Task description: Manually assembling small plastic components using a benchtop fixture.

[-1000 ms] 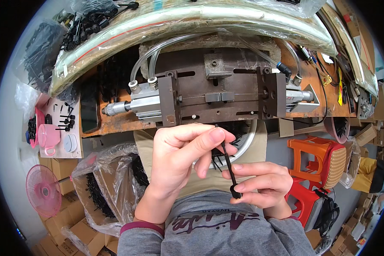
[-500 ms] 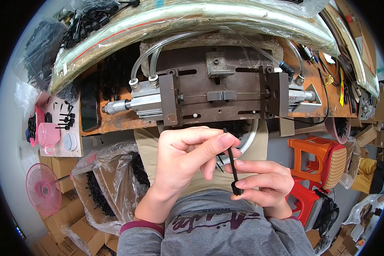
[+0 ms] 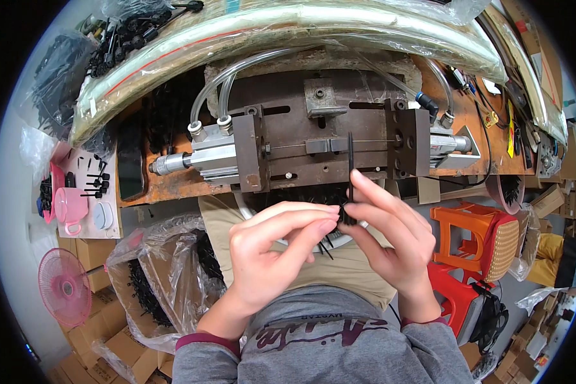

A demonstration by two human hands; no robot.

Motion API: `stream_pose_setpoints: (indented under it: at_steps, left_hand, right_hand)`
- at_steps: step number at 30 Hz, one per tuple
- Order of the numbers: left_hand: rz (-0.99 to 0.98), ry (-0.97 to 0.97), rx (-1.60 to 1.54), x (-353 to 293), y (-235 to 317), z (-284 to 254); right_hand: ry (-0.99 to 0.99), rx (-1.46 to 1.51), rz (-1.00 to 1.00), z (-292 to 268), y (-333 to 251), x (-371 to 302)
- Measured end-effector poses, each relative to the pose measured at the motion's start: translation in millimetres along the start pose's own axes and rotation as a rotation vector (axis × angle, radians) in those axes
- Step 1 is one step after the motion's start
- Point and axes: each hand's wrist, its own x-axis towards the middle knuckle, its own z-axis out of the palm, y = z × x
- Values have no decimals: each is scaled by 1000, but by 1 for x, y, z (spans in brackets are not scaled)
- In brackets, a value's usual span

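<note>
Between the fingers of my right hand is a slim black rod. Its thin end points away from me, over the front of the metal fixture. A darker, thicker end lies low among my fingertips, partly hidden. My left hand is closed in a pinch right beside that lower end; whatever its fingertips hold is too small or covered to name. On the fixture, a small grey clamp block sits in the middle, between a left cylinder and a right cylinder.
Below my hands a round tub of black rods is partly hidden. A plastic-lined box stands left, near a pink fan. Orange and red stools are at the right. Clear air hoses arch over the fixture.
The rod has swung upright and moved away from me, its thin end now over the fixture. My left hand has left the thin end and moved down to the thicker end.
</note>
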Motion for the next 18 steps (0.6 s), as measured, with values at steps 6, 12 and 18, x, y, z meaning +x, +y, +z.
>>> stream_pose_setpoints:
  at_steps: [6,12,18]
  left_hand:
    - [254,20,278,-5,3,-1]
    - [487,13,347,-2,-7,-2]
    - [519,18,346,-2,-5,-6]
  right_hand:
    - [-184,-354,-111,16,10,11]
    - [-227,-430,-91,15,3,26]
    - [-270,-476,-89,13,-1,28]
